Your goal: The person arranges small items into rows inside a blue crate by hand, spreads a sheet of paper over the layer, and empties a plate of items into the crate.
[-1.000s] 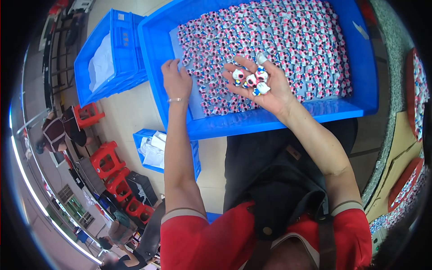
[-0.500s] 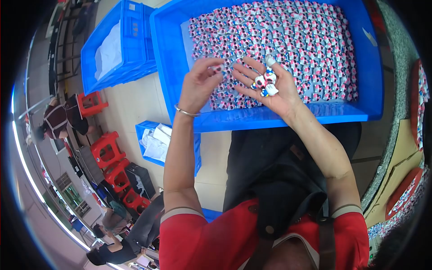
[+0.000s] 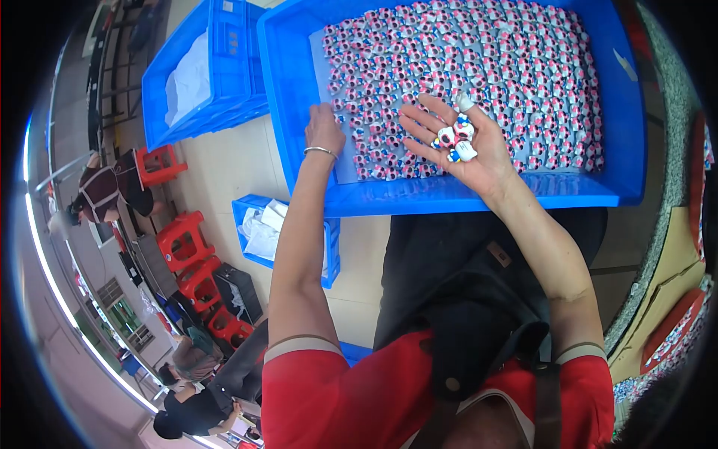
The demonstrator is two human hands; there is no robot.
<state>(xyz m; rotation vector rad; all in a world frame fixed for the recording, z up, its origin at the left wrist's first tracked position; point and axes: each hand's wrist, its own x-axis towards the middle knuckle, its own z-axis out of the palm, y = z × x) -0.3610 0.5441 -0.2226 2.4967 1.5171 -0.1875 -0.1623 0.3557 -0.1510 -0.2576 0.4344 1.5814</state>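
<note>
My right hand is palm up over the blue bin, fingers spread. Several small white, pink and blue figurines lie in its palm, and a whitish cover sits on the thumb tip. Rows of similar figurines lie on the bin's floor sheet. At the left end of these rows, my left hand reaches down with curled fingers. Beside its fingertips a figurine shows in part; the grip is mostly hidden. A bracelet circles the left wrist.
To the left stand stacked blue crates and a smaller blue crate with white wrapping inside. Red stools stand farther left, with people beyond. Cardboard and a speckled counter edge lie at the right.
My left hand has moved from near my right hand, where it pinched a figurine, down and left to the end of the rows. My right hand still carries its figurines. The view has shifted slightly.
</note>
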